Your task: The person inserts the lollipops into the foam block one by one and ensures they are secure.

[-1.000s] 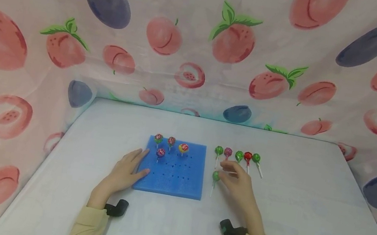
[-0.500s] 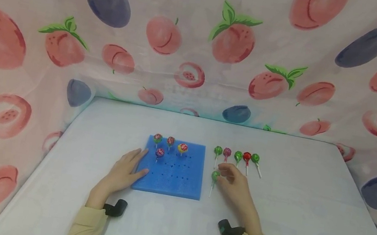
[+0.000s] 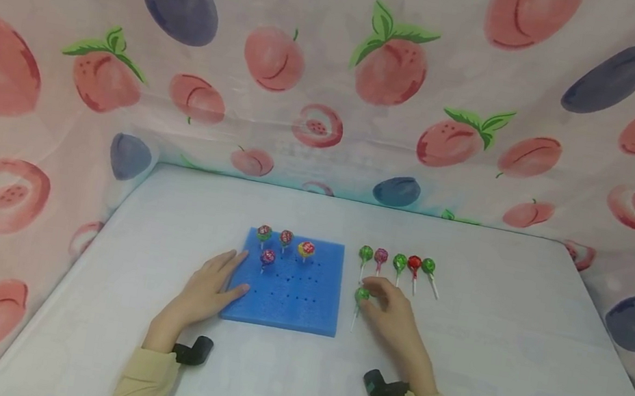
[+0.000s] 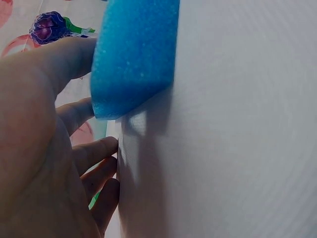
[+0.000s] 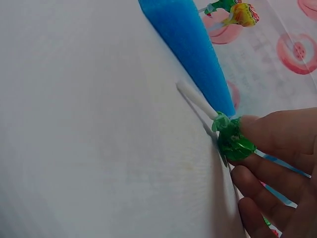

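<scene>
My left hand (image 3: pixel 208 286) rests against the left edge of a blue foam board (image 3: pixel 286 314) dotted with rows of small holes. Its fingers are extended, and the thumb lies over the board's edge. Several wrapped lollipops stand upright in the board's far left part, among them a yellow-and-red one (image 3: pixel 306 249) and a purple one (image 3: pixel 267 257). Right of the board, my right hand (image 3: pixel 396 311) pinches the wrapped head of a green lollipop (image 5: pixel 237 141) between thumb and fingers. The white stick (image 5: pixel 195 99) of this lollipop points toward the near side, close over the table.
Behind the right hand lies a row of several lollipops, including a red one (image 3: pixel 414 262) and a green one (image 3: pixel 428 265) at the right end. The white table (image 3: pixel 287 387) meets a fruit-printed cloth (image 3: pixel 208 139) at the back and sides.
My right hand has shifted slightly nearer, its fingers coming down to the green lollipop's head. The left hand keeps its place on the board, and the head view has moved slightly.
</scene>
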